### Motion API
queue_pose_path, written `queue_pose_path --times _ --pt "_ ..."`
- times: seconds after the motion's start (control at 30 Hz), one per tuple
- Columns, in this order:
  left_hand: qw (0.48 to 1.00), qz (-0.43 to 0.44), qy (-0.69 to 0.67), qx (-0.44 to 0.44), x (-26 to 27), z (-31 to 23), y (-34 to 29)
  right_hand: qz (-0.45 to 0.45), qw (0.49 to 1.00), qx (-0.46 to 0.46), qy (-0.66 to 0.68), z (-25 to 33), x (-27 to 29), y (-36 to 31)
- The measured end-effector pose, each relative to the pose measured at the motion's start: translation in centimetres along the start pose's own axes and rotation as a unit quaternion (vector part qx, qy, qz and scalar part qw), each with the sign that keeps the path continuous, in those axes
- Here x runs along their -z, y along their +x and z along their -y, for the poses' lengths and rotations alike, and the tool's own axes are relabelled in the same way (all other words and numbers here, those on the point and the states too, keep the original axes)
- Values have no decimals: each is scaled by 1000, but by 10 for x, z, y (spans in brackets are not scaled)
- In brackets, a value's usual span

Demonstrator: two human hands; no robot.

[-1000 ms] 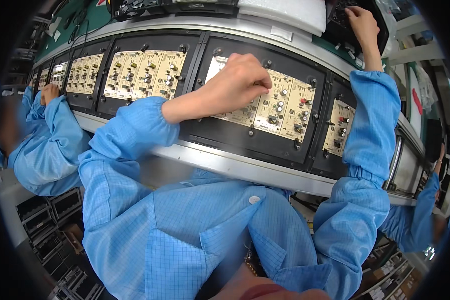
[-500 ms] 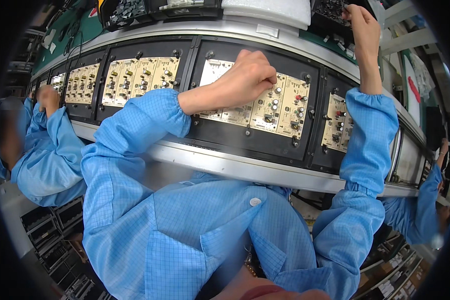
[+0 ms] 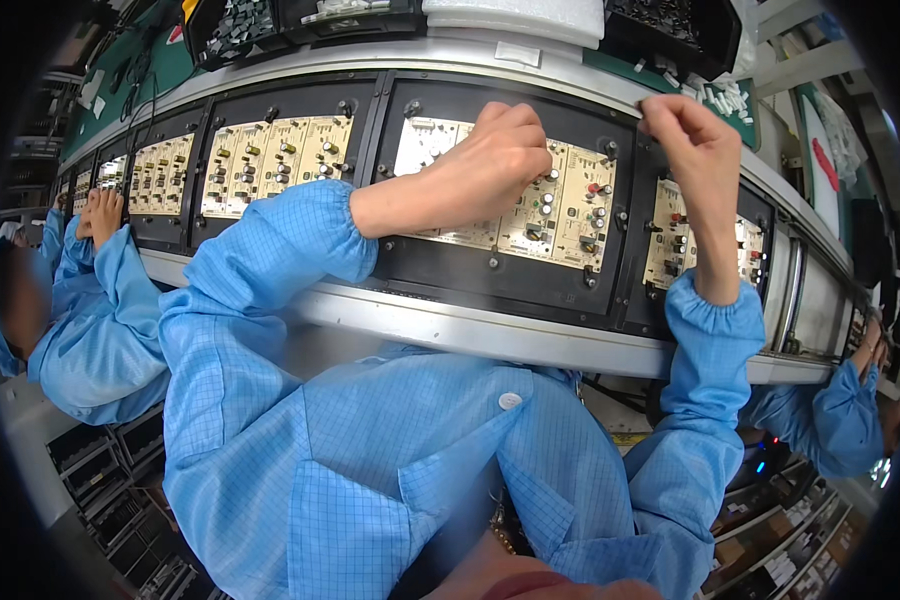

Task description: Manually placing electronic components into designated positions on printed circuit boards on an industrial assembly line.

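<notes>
My left hand (image 3: 485, 165) is closed over the circuit board (image 3: 570, 238) in the frame before me. Its fingertips press together low over the board's upper middle, and what they pinch, if anything, is hidden. Small capacitors and a red component stand on the tan board to the right of that hand. My right hand (image 3: 695, 140) is raised above the gap between this frame and the one at its right. Its thumb and forefinger pinch a small dark part (image 3: 644, 105). The black bin of dark parts (image 3: 670, 28) lies beyond it.
Black frames with more tan boards (image 3: 278, 165) continue leftward along the metal-edged line (image 3: 470, 325). White connectors (image 3: 727, 100) lie scattered on the green mat. White foam (image 3: 515, 18) and another bin (image 3: 238, 30) stand at the back. Co-workers in blue sit at both sides.
My right hand has come out of the bin of dark parts, moving nearer and slightly left with a small dark part in its fingers. My left hand stays over the board.
</notes>
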State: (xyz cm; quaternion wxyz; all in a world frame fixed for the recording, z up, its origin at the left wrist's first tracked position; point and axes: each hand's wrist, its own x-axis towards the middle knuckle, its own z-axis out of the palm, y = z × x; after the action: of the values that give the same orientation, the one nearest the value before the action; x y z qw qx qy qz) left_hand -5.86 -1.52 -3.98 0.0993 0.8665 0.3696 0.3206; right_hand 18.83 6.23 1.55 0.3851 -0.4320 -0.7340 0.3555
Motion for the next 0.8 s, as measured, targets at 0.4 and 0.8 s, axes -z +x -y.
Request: queue_pose_path --times 0.4,0.8 --pt "997 -51 45 44 11 -14 -17 93 989 -89 66 19 -41 -47" --pt "907 -196 369 49 91 131 77 183 970 -116 111 61 -88 -82"
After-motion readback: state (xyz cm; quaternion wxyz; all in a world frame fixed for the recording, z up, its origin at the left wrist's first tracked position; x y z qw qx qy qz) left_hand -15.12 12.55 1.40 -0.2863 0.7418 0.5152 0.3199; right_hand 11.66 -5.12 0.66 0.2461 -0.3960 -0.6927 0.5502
